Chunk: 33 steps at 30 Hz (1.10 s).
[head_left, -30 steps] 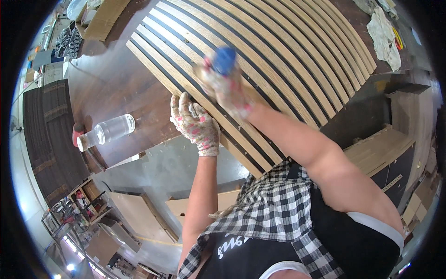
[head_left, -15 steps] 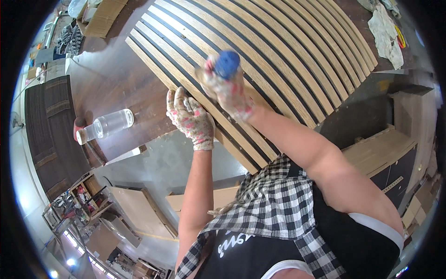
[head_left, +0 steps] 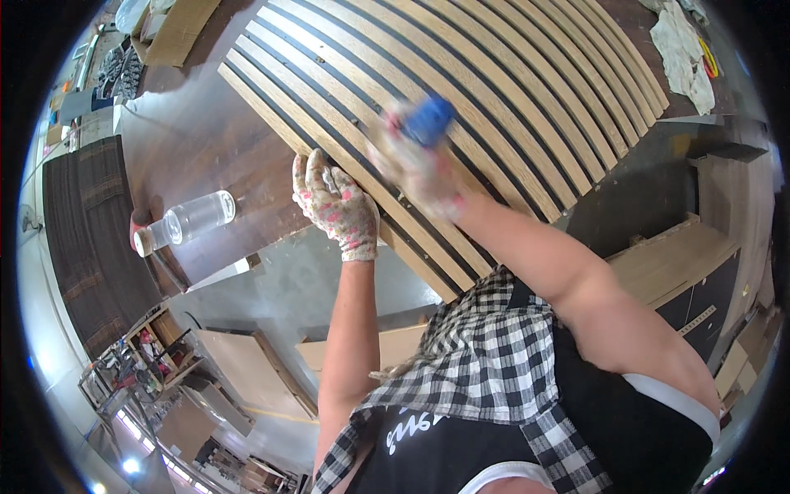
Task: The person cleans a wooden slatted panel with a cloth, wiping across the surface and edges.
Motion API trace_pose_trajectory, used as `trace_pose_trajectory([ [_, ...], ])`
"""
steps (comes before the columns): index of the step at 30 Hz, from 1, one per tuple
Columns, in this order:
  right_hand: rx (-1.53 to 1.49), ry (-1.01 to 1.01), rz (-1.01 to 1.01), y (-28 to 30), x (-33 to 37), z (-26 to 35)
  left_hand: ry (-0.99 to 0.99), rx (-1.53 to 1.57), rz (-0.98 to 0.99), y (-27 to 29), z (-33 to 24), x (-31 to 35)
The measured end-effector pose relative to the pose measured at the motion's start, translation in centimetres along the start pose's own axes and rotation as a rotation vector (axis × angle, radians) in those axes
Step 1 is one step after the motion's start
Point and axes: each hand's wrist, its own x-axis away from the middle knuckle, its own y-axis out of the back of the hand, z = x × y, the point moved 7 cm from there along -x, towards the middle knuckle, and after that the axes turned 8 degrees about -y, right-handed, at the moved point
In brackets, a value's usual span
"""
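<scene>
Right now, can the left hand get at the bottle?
Looks like yes, probably: the left hand is at the edge of the panel, and only bare table shows between it and the bottle. It would have to leave the panel first.

Glare pales the slatted panel (head_left: 490, 123) at upper left, the right hand (head_left: 416, 169) blurs, and fisheye distortion bends lines.

Clear bottle (head_left: 200, 219) — on its side, nine o'clock (capped end toward eight). Dark brown panels (head_left: 86, 222), farther out at nine. Cardboard box (head_left: 183, 34), between ten and eleven. White cloth (head_left: 680, 62) — crumpled, two o'clock. Pale board (head_left: 247, 370), between seven and eight.
</scene>
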Motion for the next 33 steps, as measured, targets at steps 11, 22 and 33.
trace_pose_trajectory([
  [11,0.540,0.279,0.018,-0.5,-0.5,1.8,0.008,0.082,-0.056,-0.7,0.1,0.2],
  [22,0.285,0.308,-0.072,-3.2,-0.9,2.7,0.016,-0.045,-0.008,0.5,-0.1,-0.5],
  [33,0.224,0.076,-0.134,-8.5,-18.5,3.3,0.074,-0.006,-0.002,1.2,-2.7,0.0],
])
